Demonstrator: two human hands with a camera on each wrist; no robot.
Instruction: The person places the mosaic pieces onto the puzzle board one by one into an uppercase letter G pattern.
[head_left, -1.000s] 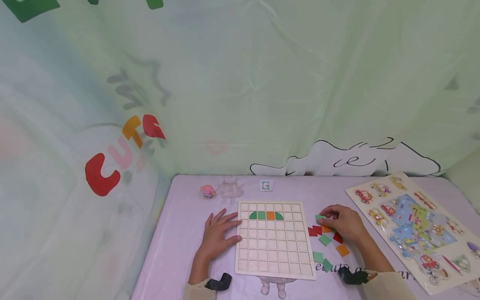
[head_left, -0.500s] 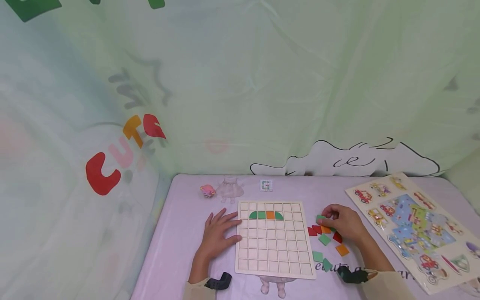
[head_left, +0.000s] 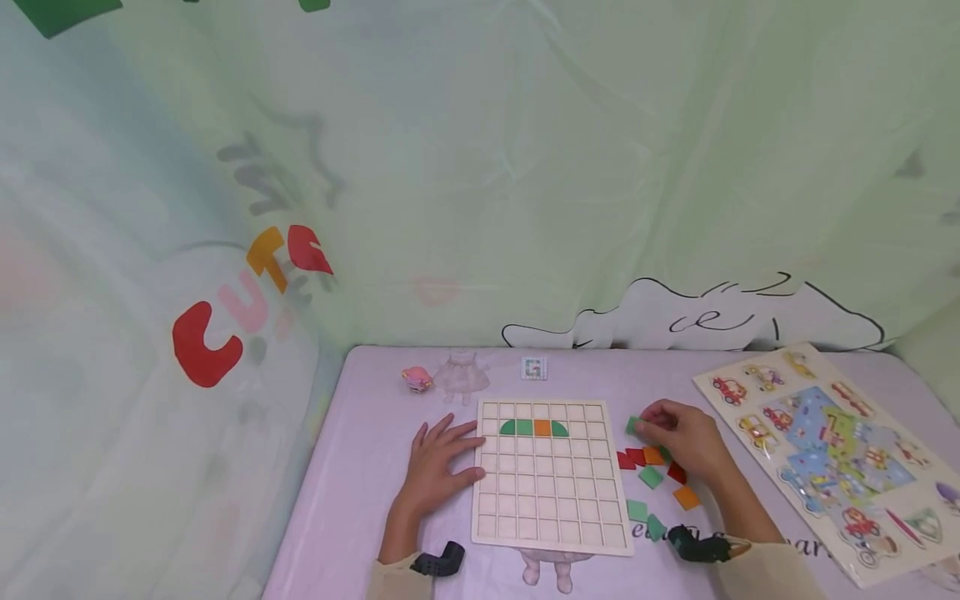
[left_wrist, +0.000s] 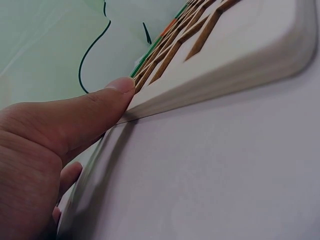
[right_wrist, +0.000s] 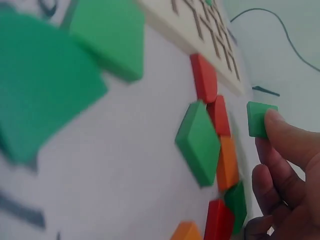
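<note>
Left hand [head_left: 437, 471] flat on counter [head_left: 360, 467], fingers straight, thumb [left_wrist: 95, 107] against grid board [head_left: 551, 479] edge; likely bracing board so it stays put; holds nothing. Right hand [head_left: 678, 442] pinches green tile [head_left: 633, 426] in fingertips, lifted just right of board, above loose tile pile [head_left: 656, 479]; pinch grip suits thin piece. Board row two has four tiles [head_left: 533, 429] seated.

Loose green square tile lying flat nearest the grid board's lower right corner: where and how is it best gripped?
Probably by two opposite side edges of the green tile, fingertips coming from above. It lies flat and thin on the table, with bare cloth around it; only the board is close on its left.
</note>
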